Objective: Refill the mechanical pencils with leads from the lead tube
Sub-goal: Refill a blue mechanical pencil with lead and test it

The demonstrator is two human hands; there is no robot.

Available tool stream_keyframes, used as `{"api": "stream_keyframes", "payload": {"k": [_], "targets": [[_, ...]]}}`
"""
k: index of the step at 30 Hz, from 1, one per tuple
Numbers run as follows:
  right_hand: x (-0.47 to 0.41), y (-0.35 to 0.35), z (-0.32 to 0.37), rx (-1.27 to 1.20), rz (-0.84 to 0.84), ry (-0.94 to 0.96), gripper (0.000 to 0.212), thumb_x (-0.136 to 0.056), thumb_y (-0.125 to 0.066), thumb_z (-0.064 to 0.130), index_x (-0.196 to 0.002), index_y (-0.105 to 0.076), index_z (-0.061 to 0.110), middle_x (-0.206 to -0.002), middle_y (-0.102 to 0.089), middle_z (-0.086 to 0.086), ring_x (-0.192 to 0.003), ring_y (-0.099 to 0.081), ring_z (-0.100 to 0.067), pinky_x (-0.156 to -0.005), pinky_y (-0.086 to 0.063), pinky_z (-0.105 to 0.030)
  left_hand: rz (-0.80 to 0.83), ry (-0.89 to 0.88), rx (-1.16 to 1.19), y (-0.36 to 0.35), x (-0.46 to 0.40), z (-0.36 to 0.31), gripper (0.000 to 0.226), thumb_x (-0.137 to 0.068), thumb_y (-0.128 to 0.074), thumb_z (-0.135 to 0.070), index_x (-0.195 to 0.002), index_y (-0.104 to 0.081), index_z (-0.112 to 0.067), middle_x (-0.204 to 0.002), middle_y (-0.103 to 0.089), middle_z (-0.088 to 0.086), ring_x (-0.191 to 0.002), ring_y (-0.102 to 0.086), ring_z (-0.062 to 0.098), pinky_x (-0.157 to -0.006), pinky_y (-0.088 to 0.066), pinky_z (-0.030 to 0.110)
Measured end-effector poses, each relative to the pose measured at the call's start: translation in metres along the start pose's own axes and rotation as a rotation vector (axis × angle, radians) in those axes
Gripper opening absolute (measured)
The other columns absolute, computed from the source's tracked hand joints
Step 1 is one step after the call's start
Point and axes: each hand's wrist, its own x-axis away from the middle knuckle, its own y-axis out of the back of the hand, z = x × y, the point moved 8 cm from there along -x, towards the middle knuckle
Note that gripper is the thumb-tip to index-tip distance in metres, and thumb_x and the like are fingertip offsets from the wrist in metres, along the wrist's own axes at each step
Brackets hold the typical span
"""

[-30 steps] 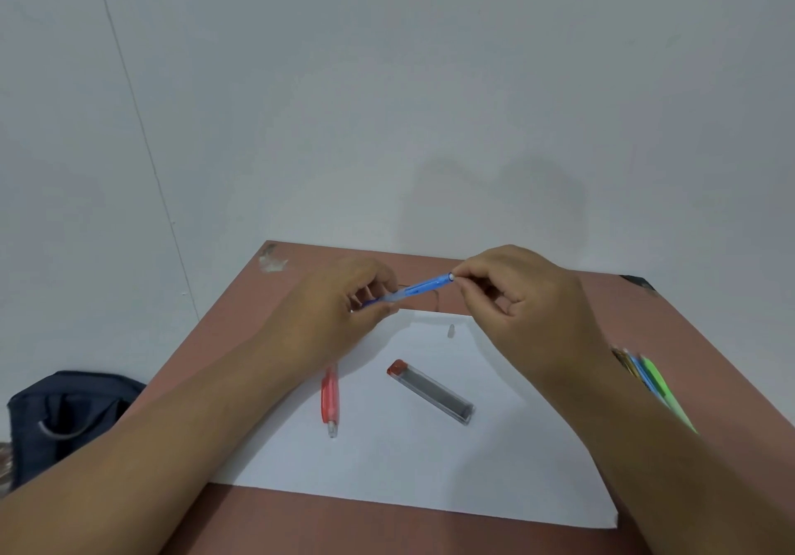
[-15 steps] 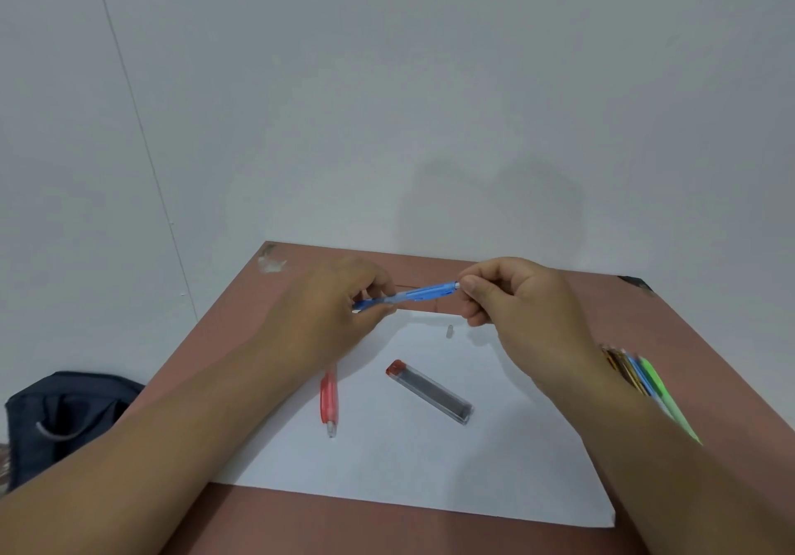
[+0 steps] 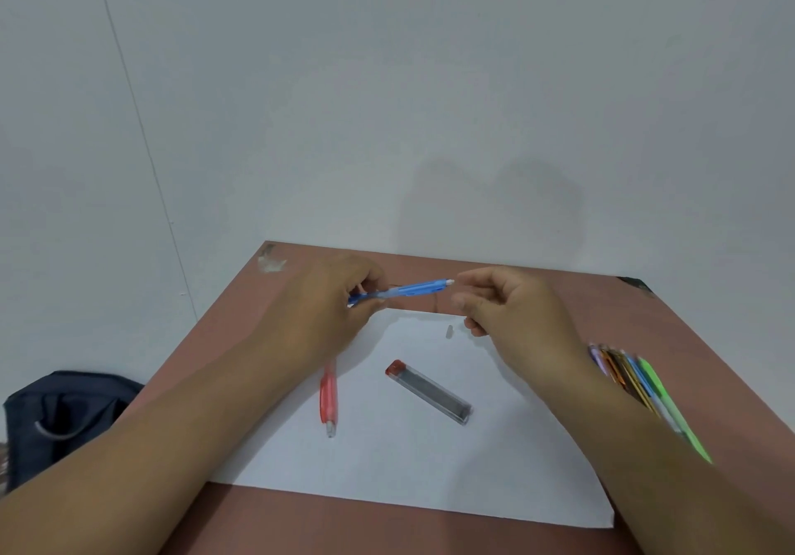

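My left hand (image 3: 327,309) grips a blue mechanical pencil (image 3: 408,289) by its tip end and holds it above the far edge of the white paper (image 3: 387,468). The pencil's white-tipped back end points right. My right hand (image 3: 516,318) hovers just right of that end, fingers loosely curled, with a small gap to the pencil and nothing visible in it. A clear lead tube (image 3: 428,391) with a red cap lies on the paper. A red mechanical pencil (image 3: 329,399) lies to its left. A tiny pale cap (image 3: 449,331) rests on the paper under the blue pencil's end.
Several coloured pencils (image 3: 636,378) lie in a bunch on the brown table (image 3: 645,318) at the right, partly behind my right forearm. A dark bag (image 3: 64,417) sits on the floor to the left. A pale wall stands just behind the table.
My right hand let go of the blue pencil's back end and drew slightly right. The left hand keeps its hold, and the pencil has tilted a little flatter.
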Motion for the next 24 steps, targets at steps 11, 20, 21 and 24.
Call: {"api": "stream_keyframes", "payload": {"k": [11,20,21,24], "targets": [[-0.004,-0.02,-0.006,0.498,0.099,0.139,0.013,-0.093,-0.067,0.018,-0.086,-0.077,0.022,-0.083,-0.07,0.01,-0.078,-0.061,-0.01,-0.07,-0.047,-0.022,0.005,0.057,0.015,-0.001,0.0,0.008,0.017,-0.086,-0.075,-0.02,-0.081,-0.063,-0.03,-0.083,-0.061,-0.011,-0.078,-0.056,0.01,-0.068,-0.052,0.037],[0.003,-0.005,0.001,-0.44,-0.045,-0.067,0.01,-0.093,-0.067,0.0,-0.092,-0.074,0.007,-0.082,-0.078,-0.008,-0.079,-0.077,-0.02,-0.075,-0.061,-0.026,0.08,0.033,0.066,-0.006,0.001,0.001,0.03,-0.085,-0.078,-0.018,-0.086,-0.063,-0.044,-0.09,-0.063,-0.014,-0.082,-0.058,0.006,-0.072,-0.052,0.031],[0.003,-0.007,0.001,-0.438,-0.037,-0.07,0.01,-0.093,-0.067,0.0,-0.092,-0.074,0.007,-0.083,-0.078,-0.009,-0.081,-0.077,-0.022,-0.075,-0.061,-0.027,0.083,0.029,0.063,-0.007,0.001,0.001,0.029,-0.085,-0.078,-0.018,-0.087,-0.064,-0.043,-0.09,-0.063,-0.014,-0.083,-0.058,0.006,-0.072,-0.052,0.031],[0.003,-0.01,0.0,-0.48,-0.034,-0.079,0.01,-0.093,-0.067,-0.001,-0.092,-0.074,0.006,-0.086,-0.077,-0.012,-0.083,-0.077,-0.026,-0.076,-0.062,-0.029,0.075,0.016,0.065,-0.005,0.002,0.0,0.021,-0.085,-0.078,-0.018,-0.09,-0.068,-0.036,-0.089,-0.063,-0.014,-0.083,-0.057,0.006,-0.072,-0.051,0.032]]}}
